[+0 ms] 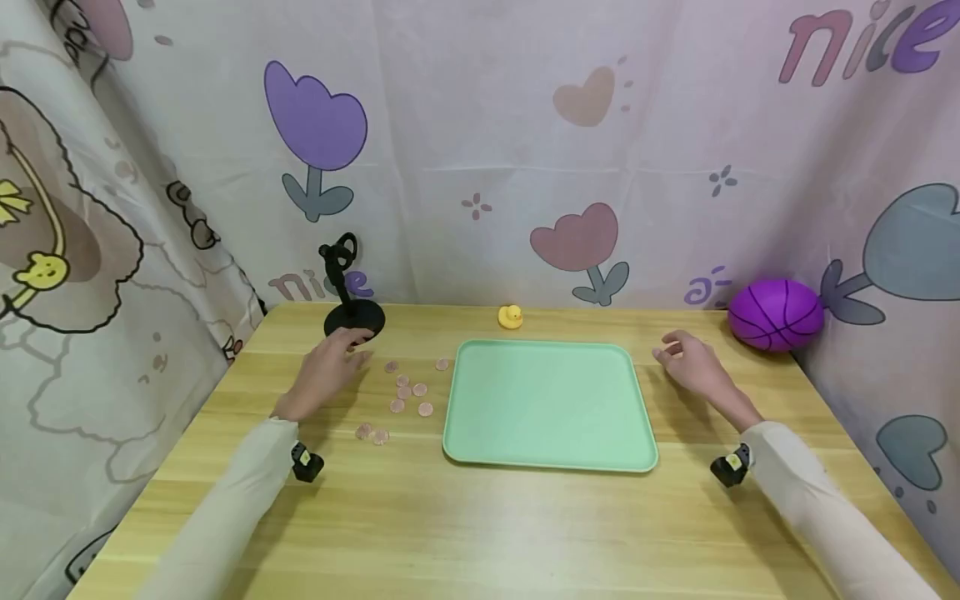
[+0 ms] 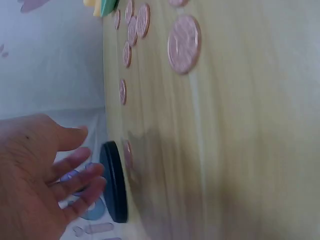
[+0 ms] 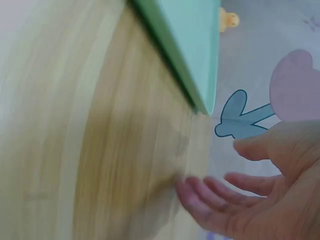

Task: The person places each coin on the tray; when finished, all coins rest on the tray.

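Observation:
My left hand [image 1: 324,372] hovers over the left of the table, in front of the round base of a black stand [image 1: 355,317]. Its fingers are loosely bent and hold nothing. Several copper-coloured coins [image 1: 404,392] lie scattered between that hand and a light green tray [image 1: 551,406]. In the left wrist view one coin [image 2: 128,156] lies beside the stand's base [image 2: 114,182], near my fingertips. To the right of the tray, my right hand [image 1: 693,367] is held above the wood, relaxed and holding nothing; the right wrist view shows its fingers [image 3: 212,200] apart from the tray.
A small yellow rubber duck [image 1: 510,317] sits behind the tray at the table's back edge. A purple ball with black basketball lines [image 1: 777,315] rests at the back right corner. A patterned curtain [image 1: 450,150] hangs behind the wooden table [image 1: 480,533] and along its sides.

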The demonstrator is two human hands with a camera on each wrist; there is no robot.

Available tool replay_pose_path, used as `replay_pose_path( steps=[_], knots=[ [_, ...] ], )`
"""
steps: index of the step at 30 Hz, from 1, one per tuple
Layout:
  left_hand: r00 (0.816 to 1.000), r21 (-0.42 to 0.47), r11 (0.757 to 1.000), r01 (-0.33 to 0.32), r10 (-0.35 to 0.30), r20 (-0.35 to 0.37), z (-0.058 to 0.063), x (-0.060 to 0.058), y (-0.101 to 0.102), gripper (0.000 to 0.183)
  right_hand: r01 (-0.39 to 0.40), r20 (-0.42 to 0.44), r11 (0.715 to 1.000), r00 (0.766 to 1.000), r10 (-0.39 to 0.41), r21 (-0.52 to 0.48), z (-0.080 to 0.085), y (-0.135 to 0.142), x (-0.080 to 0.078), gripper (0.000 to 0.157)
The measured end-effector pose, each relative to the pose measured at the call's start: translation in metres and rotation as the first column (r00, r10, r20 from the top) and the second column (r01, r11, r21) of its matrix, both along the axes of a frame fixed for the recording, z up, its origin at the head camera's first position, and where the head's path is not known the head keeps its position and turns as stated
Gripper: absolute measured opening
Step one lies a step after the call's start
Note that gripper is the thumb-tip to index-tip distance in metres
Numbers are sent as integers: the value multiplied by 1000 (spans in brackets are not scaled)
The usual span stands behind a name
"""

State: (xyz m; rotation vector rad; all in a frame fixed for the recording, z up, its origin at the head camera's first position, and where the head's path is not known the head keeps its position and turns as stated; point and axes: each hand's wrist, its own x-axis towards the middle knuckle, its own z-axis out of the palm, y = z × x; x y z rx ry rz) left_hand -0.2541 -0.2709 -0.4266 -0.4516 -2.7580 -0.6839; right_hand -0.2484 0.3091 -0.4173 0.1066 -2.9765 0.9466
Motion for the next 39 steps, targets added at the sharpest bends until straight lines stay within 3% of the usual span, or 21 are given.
replay_pose_path(
  steps=[4,6,10,14,19,26,31,34,39],
  knots=[
    [998,23,998,-60,59,33,-3,2,-9,28,-8,139,983,990,34,-185,0,-3,0,39],
    [996,11,997,-78,78,45,-5,1,-12,28,9,231,955,971,63,-298,-1,-5,0,39],
    [993,-13,996,-93,94,68,-11,-2,-16,30,9,359,918,922,146,-397,-1,-10,0,41],
    [994,-37,995,-93,95,63,-15,-7,-16,19,6,412,914,894,177,-406,2,-15,0,39],
    [994,-67,995,-73,78,72,-14,-13,-16,12,13,429,925,888,164,-380,7,-20,0,37],
    [975,-42,998,-51,59,215,-3,-16,-17,13,25,462,931,873,158,-364,7,-23,-3,33],
    [966,111,993,-34,4,259,-1,-16,-12,10,14,462,925,869,178,-381,6,-23,-5,32],
    [965,226,973,-37,-24,260,-1,-18,-3,9,4,459,922,868,189,-387,6,-22,-5,33],
    [966,337,941,-26,-63,251,6,-21,26,14,5,459,926,870,182,-377,5,-21,-4,31]
  ],
)
